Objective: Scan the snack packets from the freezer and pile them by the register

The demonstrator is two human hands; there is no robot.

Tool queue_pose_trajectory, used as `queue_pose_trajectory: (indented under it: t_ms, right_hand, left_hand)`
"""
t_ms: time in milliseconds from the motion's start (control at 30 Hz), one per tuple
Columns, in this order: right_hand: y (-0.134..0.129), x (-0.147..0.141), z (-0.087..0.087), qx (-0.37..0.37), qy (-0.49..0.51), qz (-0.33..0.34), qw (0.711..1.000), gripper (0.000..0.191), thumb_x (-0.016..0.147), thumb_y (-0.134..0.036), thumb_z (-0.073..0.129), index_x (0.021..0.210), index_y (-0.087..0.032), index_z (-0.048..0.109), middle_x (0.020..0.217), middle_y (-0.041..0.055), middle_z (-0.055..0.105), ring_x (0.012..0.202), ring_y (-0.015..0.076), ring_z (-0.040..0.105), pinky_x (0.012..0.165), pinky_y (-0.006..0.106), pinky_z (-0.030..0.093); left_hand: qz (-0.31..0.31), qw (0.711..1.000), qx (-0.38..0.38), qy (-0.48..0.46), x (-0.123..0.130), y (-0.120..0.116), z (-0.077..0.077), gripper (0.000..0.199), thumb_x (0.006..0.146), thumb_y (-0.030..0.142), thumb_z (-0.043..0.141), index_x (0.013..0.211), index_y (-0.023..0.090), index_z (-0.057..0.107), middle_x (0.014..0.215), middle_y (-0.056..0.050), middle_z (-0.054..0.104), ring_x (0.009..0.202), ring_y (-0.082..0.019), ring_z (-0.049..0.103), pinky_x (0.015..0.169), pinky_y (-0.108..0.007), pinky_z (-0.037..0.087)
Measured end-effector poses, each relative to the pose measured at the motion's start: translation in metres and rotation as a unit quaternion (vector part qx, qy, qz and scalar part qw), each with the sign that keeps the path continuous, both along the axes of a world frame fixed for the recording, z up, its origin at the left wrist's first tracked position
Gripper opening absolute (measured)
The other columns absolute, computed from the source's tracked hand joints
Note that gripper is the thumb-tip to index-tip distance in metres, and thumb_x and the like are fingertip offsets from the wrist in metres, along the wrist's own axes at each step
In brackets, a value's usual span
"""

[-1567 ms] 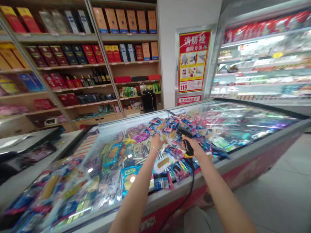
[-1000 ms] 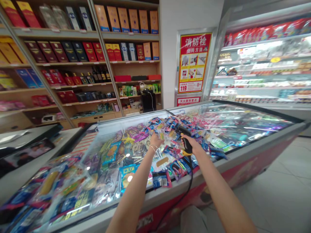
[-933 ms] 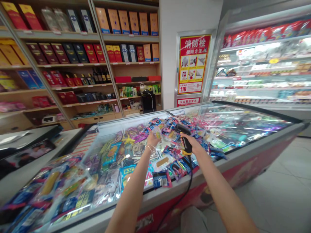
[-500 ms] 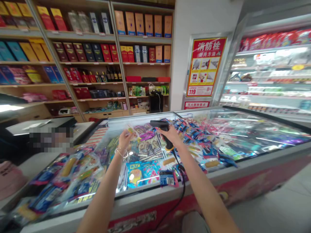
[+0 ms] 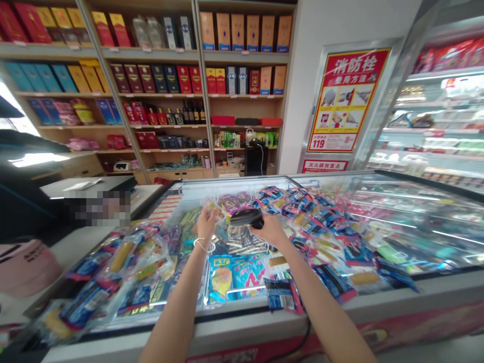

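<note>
My left hand [image 5: 207, 224] holds a small clear food packet [image 5: 212, 205] up over the freezer's glass top. Facing it, my right hand [image 5: 270, 231] is wrapped round a black barcode scanner [image 5: 245, 218], whose head points left toward the packet. Most of the scanner's handle is hidden by my fingers. Beneath my hands the chest freezer [image 5: 219, 322] is strewn with packets. A blue and yellow ice-cream wrapper [image 5: 221, 280] shows under the glass near the front, and a dark blue packet [image 5: 280, 295] lies at the front edge.
Many blue snack packets [image 5: 310, 212] are heaped on the right of the glass, and another pile of packets [image 5: 124, 257] lies at the left. A pink tub [image 5: 28, 267] stands on the left counter. Shelves of boxed bottles [image 5: 159, 78] line the back wall.
The scanner has turned and come lower and nearer the packet in my left hand. The view has shifted to the left, so the scene sits further right.
</note>
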State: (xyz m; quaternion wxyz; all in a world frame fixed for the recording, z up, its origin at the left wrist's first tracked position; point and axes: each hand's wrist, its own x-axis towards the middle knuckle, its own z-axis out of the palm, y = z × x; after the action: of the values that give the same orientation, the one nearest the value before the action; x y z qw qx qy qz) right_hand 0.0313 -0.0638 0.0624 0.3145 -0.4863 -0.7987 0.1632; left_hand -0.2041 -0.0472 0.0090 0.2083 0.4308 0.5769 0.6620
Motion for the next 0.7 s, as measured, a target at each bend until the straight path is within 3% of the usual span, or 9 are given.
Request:
queue_pose_trajectory:
  t_ms: [200, 433, 567, 700]
  right_hand:
    - [0.0015, -0.0005, -0.0023, 0.012, 0.046, -0.003, 0.999, 0.017, 0.065, -0.035, 0.073, 0.064, -0.021, 0.063, 0.062, 0.0064, 0.066, 0.066, 0.0238, 0.064, 0.056, 0.026, 0.037]
    - [0.0008, -0.0013, -0.0018, 0.007, 0.031, -0.005, 0.999, 0.017, 0.066, -0.034, 0.071, 0.063, -0.021, 0.060, 0.064, 0.0074, 0.066, 0.066, 0.0243, 0.064, 0.056, 0.027, 0.036]
    - [0.0030, -0.0012, -0.0024, 0.000, 0.046, -0.017, 0.999, 0.017, 0.067, -0.033, 0.071, 0.063, -0.021, 0.061, 0.062, 0.0062, 0.066, 0.064, 0.0232, 0.064, 0.055, 0.027, 0.037]
    - [0.0089, 0.0074, 0.0010, -0.034, 0.099, -0.023, 0.994, 0.021, 0.065, -0.028, 0.073, 0.053, -0.022, 0.057, 0.045, 0.0013, 0.058, 0.052, 0.0203, 0.061, 0.051, 0.025, 0.037]
  left_hand:
    - [-0.013, 1.000, 0.008, 0.000, 0.0003, -0.0047, 0.0058, 0.056, 0.069, 0.061, 0.062, 0.097, 0.013, 0.064, 0.086, -0.008, 0.071, 0.080, -0.020, 0.067, 0.069, -0.030, 0.054]
    - [-0.041, 0.997, -0.008, -0.059, 0.0029, -0.0042, 0.0035, 0.063, 0.063, 0.065, 0.066, 0.099, 0.014, 0.062, 0.084, -0.006, 0.070, 0.075, -0.019, 0.066, 0.063, -0.031, 0.056]
    - [-0.029, 0.999, -0.019, -0.020, 0.0032, -0.0043, 0.0031, 0.057, 0.070, 0.064, 0.061, 0.099, 0.015, 0.062, 0.083, -0.006, 0.069, 0.075, -0.019, 0.066, 0.063, -0.030, 0.055]
    - [0.015, 0.998, -0.043, 0.052, 0.0034, -0.0067, 0.0058, 0.043, 0.080, 0.049, 0.056, 0.108, 0.016, 0.058, 0.088, -0.007, 0.070, 0.081, -0.021, 0.068, 0.067, -0.030, 0.054]
